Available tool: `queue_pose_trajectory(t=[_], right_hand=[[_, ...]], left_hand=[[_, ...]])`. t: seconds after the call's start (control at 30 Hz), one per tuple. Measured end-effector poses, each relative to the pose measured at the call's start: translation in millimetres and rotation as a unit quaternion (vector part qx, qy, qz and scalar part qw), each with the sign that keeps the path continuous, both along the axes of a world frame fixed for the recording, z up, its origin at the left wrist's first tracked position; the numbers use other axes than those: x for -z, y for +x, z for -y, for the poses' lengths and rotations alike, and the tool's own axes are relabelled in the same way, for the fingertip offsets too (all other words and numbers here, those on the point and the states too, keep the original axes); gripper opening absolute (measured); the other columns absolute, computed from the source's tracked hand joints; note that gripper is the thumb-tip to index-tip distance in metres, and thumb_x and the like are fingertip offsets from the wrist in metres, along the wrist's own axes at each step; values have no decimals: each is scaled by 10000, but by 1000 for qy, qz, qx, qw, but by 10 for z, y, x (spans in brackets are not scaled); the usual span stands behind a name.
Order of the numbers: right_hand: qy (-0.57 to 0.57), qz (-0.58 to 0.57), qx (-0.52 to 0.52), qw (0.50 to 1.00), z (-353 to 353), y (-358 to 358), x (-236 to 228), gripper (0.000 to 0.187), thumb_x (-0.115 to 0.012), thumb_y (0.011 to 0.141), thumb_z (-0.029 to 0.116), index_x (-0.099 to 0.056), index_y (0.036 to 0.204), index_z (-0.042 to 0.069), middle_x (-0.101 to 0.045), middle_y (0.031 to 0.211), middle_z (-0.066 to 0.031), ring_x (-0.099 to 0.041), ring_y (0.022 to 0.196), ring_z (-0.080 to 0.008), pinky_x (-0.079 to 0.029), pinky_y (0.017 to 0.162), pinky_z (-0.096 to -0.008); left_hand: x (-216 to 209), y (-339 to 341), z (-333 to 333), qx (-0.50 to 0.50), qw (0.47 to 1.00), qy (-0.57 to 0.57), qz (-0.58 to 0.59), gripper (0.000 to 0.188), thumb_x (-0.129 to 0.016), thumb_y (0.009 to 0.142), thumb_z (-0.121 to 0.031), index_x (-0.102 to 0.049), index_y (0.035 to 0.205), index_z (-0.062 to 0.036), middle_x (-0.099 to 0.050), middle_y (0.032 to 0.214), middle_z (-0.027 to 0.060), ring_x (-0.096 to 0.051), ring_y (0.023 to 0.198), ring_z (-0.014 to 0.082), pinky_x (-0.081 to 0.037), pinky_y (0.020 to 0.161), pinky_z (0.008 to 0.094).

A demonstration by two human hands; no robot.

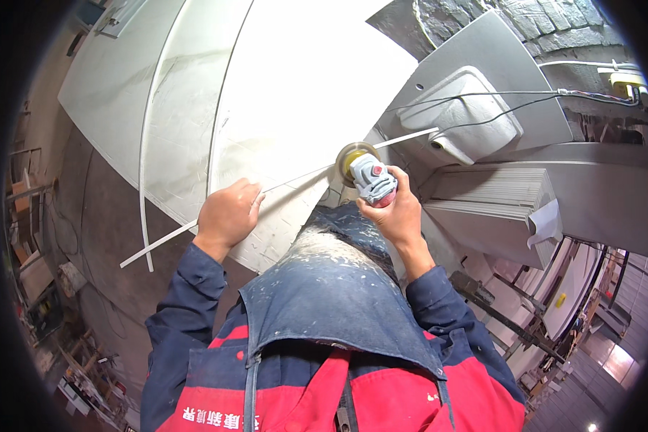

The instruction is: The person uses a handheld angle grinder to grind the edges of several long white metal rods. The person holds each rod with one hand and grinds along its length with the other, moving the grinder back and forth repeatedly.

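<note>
Grinding, apparently mid-course: at centre frame, the right hand grips a grey, rounded angle grinder, its blurred disc at a long, thin white strip held in the left hand. How much is finished, I cannot tell. The strip slants from lower left toward upper right, slender, nearly straight.

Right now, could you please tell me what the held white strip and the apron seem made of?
The white strip could be plastic or cut stone, smooth-looking; its straight, stiff shape leaves both open. The apron is probably denim, matte and worn: faded blue cloth, whitish spatters.
</note>
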State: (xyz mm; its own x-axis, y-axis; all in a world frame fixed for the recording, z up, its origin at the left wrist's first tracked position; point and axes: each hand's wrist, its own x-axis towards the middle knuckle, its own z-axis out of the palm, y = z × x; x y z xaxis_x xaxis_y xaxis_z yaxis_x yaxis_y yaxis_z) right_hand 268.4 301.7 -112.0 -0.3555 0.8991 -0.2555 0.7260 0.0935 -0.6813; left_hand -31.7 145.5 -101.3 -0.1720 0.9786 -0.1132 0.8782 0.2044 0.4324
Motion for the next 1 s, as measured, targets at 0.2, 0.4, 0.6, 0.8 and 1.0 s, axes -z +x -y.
queue_pose_trajectory(t=[0.2,0.4,0.6,0.8,1.0], right_hand=[[6,5,49,999,-138,159,163,815,-953,732,341,-537,1399,129,-776,1147,-185,-775,1062,-321,-598,923,-406],[22,20,86,996,-293,301,206,806,-938,750,378,-547,1404,116,-767,1169,-198,-756,1079,-333,-577,949,-417],[44,-12,95,994,-173,317,58,802,-928,748,390,-547,1393,102,-770,1151,-222,-770,1054,-352,-598,925,-427],[-25,-41,-94,994,284,-171,-224,858,-949,733,355,-516,1430,104,-755,1151,-219,-769,1059,-352,-610,912,-409],[-46,-39,-123,991,329,-331,-255,837,-941,741,346,-523,1423,102,-756,1143,-216,-767,1056,-368,-608,911,-422]], left_hand=[[42,-22,-8,14,1000,28,-5,137,-710,961,-208,-744,1043,-103,-686,920,96,-700,792,350,-569,681,452],[71,-32,-6,19,999,31,-5,131,-706,966,-205,-743,1034,-99,-687,925,97,-701,794,351,-570,684,451],[-104,-218,136,8,1000,2,-16,144,-709,961,-200,-741,1035,-81,-690,915,117,-695,824,375,-565,707,465],[-424,-595,602,-6,1000,-5,-3,184,-710,952,-172,-760,1090,-62,-684,913,139,-680,820,387,-549,701,461],[-601,-670,757,-14,1000,-11,-2,171,-718,946,-137,-758,1088,-51,-688,918,144,-680,811,382,-543,693,446]])
